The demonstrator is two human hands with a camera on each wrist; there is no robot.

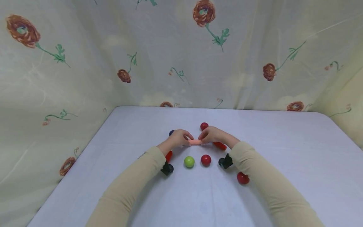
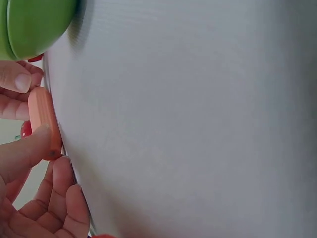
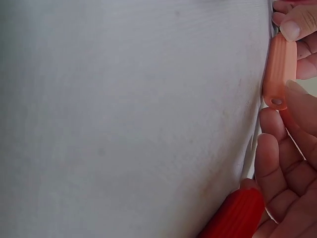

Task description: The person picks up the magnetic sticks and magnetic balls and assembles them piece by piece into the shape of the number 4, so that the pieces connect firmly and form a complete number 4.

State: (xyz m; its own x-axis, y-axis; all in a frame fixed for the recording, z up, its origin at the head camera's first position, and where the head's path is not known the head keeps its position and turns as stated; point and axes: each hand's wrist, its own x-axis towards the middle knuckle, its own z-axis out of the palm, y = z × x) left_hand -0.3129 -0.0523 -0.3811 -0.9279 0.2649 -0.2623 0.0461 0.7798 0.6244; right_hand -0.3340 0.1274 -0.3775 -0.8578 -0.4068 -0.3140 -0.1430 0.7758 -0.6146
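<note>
A salmon-orange ribbed cylinder [image 1: 194,142] lies crosswise between the two hands, low over the white tabletop. My left hand [image 1: 180,137] pinches its left end; in the left wrist view the thumb [image 2: 25,151] presses on the cylinder [image 2: 43,116]. From the other side my right hand [image 1: 211,135] pinches the right end. The right wrist view shows a hole in the near end of the cylinder [image 3: 280,74]. Beside the right hand lies a red ribbed piece [image 1: 219,145], and another red piece [image 1: 169,156] is partly hidden by the left forearm.
Nearer me sit a shiny green ball-like piece [image 1: 189,161] and a red one [image 1: 205,160]. A further red one [image 1: 243,178] touches or nears the right sleeve. Behind the hands are another red one [image 1: 204,126] and a dark blue round thing [image 1: 171,132]. Flowered cloth [image 1: 153,85] surrounds the table.
</note>
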